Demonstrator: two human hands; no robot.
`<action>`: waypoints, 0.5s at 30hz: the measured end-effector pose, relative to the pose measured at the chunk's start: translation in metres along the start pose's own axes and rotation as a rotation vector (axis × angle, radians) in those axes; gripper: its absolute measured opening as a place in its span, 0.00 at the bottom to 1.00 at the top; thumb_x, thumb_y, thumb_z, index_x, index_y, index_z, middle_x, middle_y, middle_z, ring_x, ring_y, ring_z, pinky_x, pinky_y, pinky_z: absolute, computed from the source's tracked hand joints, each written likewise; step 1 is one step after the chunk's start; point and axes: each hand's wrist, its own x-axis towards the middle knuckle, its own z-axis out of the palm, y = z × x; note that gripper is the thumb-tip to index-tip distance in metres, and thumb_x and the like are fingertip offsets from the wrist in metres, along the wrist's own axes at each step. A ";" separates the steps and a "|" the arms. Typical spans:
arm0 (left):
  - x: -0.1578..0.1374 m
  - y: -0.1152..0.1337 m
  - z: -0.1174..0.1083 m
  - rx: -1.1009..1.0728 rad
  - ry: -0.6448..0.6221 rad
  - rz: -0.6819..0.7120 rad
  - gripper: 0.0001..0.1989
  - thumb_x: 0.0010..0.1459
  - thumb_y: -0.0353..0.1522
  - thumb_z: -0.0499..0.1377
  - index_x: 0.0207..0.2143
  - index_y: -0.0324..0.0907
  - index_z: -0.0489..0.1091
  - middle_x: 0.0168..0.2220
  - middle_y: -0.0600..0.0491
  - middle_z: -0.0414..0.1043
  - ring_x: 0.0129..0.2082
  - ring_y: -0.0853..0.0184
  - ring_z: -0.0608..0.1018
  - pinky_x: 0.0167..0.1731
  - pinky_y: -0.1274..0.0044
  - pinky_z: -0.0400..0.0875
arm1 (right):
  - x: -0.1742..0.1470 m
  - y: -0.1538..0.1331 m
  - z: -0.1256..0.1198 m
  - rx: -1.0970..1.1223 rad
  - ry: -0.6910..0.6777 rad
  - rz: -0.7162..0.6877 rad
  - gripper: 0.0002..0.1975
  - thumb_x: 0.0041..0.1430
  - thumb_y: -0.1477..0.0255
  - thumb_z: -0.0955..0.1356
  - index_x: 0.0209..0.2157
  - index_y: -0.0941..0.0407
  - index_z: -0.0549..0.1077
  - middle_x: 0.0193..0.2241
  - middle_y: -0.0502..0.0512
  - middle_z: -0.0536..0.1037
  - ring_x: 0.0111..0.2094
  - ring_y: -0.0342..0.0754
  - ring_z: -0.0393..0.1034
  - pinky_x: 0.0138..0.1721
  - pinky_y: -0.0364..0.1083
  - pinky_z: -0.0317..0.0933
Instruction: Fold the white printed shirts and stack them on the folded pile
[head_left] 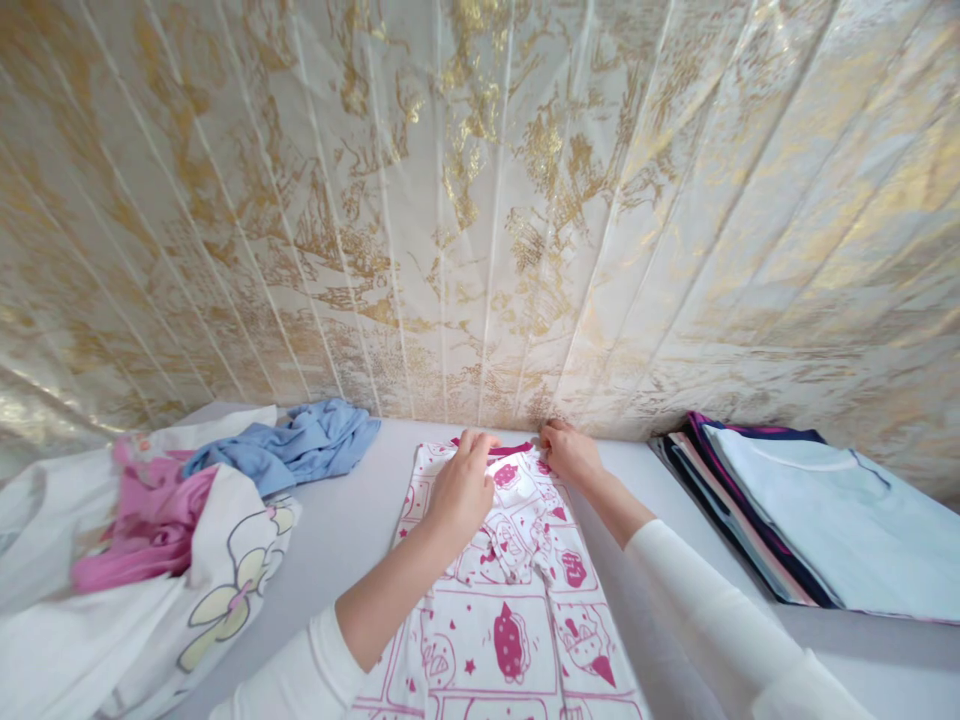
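A shiny wall (480, 230) fills the top and middle of the frame. It is white and gold, with long lines running down it. Below it, a pale flat top (337, 570) goes from side to side.

A messy heap (67, 640) of clothes sits at the lower left. Most of it is white.

The shirt (491, 630) lies flat at the bottom middle. It is white with pink pictures, such as stars and a spotty shape. Its neck end points up at the wall, and its sides look tucked in.

A neat pile (832, 530) of folded clothes is at the right. A very pale one is on top, and dark, gray and pink edges show under it.

Two white sleeves (720, 600) come in from the bottom.

In the heap, a blue cloth (300, 445) is all crumpled, and just below it is a pink cloth (154, 520).

The left hand (463, 487) is over the shirt near the neck. Its fingers are bent and close together; I cannot tell if they pinch the cloth.

The right hand (574, 455) is at the shirt's top right corner. Its fingers are curled in, but I cannot tell how they grip.

A thin pink neck band (514, 450) shows between the hands.
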 end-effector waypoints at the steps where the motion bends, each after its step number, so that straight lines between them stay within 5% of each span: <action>1: 0.000 -0.005 0.001 0.006 -0.014 -0.007 0.23 0.50 0.15 0.54 0.46 0.43 0.65 0.48 0.50 0.67 0.43 0.64 0.76 0.43 0.75 0.67 | -0.002 -0.003 -0.001 0.010 0.026 0.008 0.12 0.55 0.83 0.61 0.34 0.56 0.73 0.40 0.60 0.74 0.43 0.53 0.68 0.38 0.46 0.59; 7: 0.006 -0.022 0.001 -0.035 -0.012 -0.020 0.20 0.54 0.17 0.53 0.47 0.43 0.66 0.49 0.50 0.68 0.47 0.63 0.74 0.49 0.74 0.65 | -0.049 -0.032 -0.006 0.188 0.139 -0.033 0.24 0.53 0.84 0.60 0.52 0.58 0.64 0.50 0.62 0.70 0.53 0.52 0.63 0.54 0.50 0.58; 12: 0.005 -0.022 -0.002 -0.137 -0.057 -0.046 0.16 0.55 0.25 0.60 0.46 0.42 0.67 0.42 0.50 0.73 0.45 0.60 0.76 0.46 0.72 0.68 | -0.114 -0.062 0.012 0.881 0.098 -0.056 0.27 0.57 0.75 0.61 0.59 0.51 0.56 0.60 0.56 0.62 0.62 0.50 0.54 0.62 0.53 0.51; 15: 0.008 -0.020 0.000 -0.222 -0.069 -0.043 0.19 0.52 0.22 0.59 0.46 0.43 0.67 0.42 0.53 0.75 0.42 0.64 0.77 0.44 0.75 0.69 | -0.130 -0.067 0.019 1.048 0.112 0.024 0.28 0.56 0.73 0.62 0.59 0.50 0.59 0.61 0.54 0.61 0.64 0.50 0.52 0.64 0.54 0.45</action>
